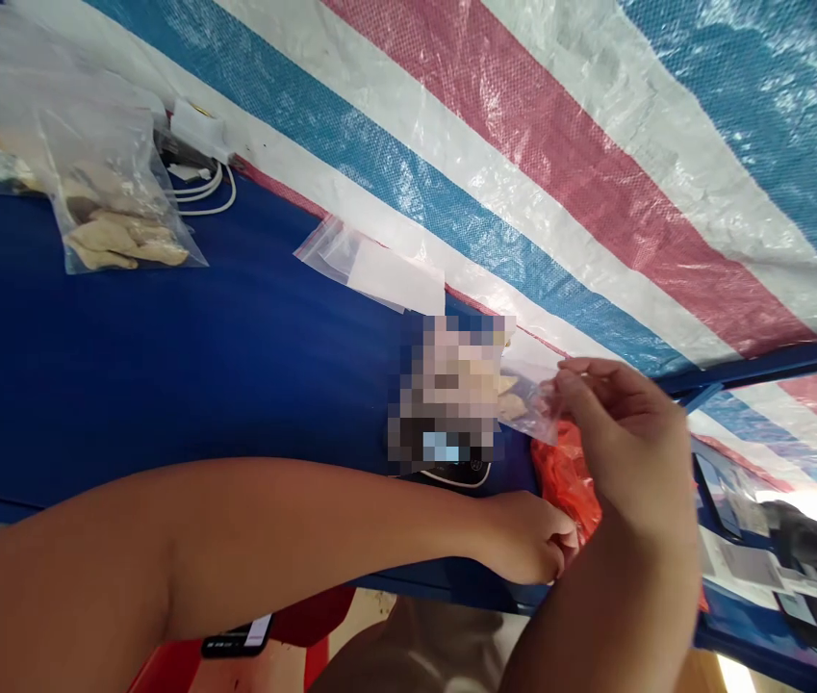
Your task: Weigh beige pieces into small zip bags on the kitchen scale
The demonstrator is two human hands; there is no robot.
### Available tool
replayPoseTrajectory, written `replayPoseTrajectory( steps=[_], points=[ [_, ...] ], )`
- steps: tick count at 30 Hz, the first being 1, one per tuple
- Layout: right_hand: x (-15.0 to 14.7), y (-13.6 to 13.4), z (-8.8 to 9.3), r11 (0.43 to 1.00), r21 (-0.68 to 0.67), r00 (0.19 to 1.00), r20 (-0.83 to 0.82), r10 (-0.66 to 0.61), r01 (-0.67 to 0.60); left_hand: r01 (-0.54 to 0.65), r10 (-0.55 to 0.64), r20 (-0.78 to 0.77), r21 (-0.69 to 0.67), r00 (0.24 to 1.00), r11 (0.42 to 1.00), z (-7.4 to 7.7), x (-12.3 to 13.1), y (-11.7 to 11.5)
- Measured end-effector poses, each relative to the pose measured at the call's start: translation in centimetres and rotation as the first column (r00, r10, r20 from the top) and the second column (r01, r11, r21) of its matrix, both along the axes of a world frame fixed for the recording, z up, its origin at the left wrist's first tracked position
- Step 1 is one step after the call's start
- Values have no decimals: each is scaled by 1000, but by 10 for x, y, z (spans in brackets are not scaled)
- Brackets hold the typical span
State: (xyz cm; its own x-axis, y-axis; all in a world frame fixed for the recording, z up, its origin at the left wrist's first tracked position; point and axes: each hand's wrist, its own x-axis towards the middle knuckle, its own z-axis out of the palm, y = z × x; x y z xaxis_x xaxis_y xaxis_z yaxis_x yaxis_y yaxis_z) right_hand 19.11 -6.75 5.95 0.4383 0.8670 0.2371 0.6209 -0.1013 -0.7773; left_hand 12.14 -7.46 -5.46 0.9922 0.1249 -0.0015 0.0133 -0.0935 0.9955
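My right hand (617,433) pinches the edge of a clear plastic bag (527,399) holding tan pieces. My left hand (523,539) closes on a crumpled orange-red plastic bag (567,491), which lies just under my right wrist. Beside the clear bag, a pixelated patch (447,390) hides whatever lies there. Below that patch a black object with a curved white line (451,476) sits near my left wrist. Both hands are over the edge of a blue table surface (163,337).
A clear bag of beige pieces (112,202) and white cables (206,188) lie at the far end. A bag with white paper (379,274) lies along a striped tarp wall (523,164). A phone (239,635) rests on a red seat (184,664). Black cables with papers (804,568) lie right.
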Motion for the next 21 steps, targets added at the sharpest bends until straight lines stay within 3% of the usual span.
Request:
replayPoseTrajectory(
  steps=[2,5,7,9,13,18,21],
  points=[
    [-13,1,30,997,72,978,211,6,-21,50,-50,-30,-25,998,998,3,-3,-1],
    [-28,1,71,996,24,837,544,63,-90,54,-55,-19,-29,998,998,2,-3,-3],
    [-35,1,92,994,-30,751,653,96,-101,51,-51,-20,-18,998,999,1,-3,-4],
    [-38,2,104,991,-81,724,677,136,-110,56,-56,-14,0,998,998,0,-3,-4],
    [-44,6,108,978,-141,759,617,207,-152,73,-73,-4,39,997,997,1,-5,-2],
    [-50,19,89,977,-99,859,467,212,-187,93,-94,8,70,996,993,0,-3,0],
    [-51,27,77,963,-148,886,380,266,-225,99,-100,13,75,995,992,-2,-1,0]
  ],
)
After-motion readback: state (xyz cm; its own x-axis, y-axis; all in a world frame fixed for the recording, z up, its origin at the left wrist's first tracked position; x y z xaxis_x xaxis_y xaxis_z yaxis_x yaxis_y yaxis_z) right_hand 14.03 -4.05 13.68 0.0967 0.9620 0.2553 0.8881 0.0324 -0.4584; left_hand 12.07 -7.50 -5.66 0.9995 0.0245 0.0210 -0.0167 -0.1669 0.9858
